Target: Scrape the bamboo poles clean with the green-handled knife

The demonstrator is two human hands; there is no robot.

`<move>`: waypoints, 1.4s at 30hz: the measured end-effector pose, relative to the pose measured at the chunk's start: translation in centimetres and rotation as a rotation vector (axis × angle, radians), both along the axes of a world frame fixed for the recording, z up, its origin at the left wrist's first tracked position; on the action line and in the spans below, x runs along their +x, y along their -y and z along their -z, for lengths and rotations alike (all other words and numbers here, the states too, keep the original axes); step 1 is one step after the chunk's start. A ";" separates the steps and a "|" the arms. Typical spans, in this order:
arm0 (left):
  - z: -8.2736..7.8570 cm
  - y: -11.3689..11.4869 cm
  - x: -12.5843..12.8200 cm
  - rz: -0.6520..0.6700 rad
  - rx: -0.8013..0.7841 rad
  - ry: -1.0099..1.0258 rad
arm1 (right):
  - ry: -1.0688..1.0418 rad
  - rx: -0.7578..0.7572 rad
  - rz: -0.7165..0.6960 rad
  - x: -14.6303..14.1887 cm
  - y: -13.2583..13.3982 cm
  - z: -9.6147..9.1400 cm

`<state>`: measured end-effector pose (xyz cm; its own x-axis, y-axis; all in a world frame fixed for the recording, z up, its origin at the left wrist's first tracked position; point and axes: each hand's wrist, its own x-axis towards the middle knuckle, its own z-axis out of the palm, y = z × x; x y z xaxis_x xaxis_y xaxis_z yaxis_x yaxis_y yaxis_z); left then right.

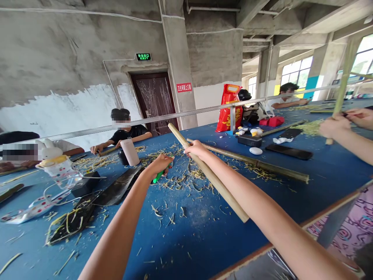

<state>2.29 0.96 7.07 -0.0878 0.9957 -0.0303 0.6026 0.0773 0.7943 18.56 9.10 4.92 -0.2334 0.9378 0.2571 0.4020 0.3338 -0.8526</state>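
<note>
The right hand (pixel 196 148) wraps its fingers fully round a bamboo pole (pixel 220 188), slanting it across the blue workbench (pixel 198 241), its low end apparently propped there for steadiness. The left hand (pixel 159 166) curls shut on a green-handled tool (pixel 159 175) above scattered bamboo shavings (pixel 180 177).

Head-worn view, single camera: set at the person's head height above the near side of the long blue table (pixel 180 249), facing forward across it and angled down. Near field: left hand (pixel 159 168) and right hand (pixel 198 148), at arm's length in the lower centre. Far field: wide coverage up to the concrete ceiling (pixel 262 19) and the brown door (pixel 154 101) beyond the table.
</note>
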 end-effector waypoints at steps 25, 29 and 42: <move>6.5 -2.3 1.1 0.159 -0.101 -0.002 | 0.688 0.151 -0.005 -2.5 -0.1 7.0; 6.7 -2.0 0.9 0.163 -0.063 0.003 | 0.695 0.147 0.012 -2.7 -0.2 7.3; 6.7 -1.6 1.9 0.146 -0.034 -0.196 | 0.547 0.069 -0.001 -1.9 -1.5 7.9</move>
<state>4.15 2.58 0.41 0.0496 0.9969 -0.0603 0.7516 0.0025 0.6596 16.70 10.64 -3.02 -0.3511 0.9227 0.1593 0.7801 0.3823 -0.4952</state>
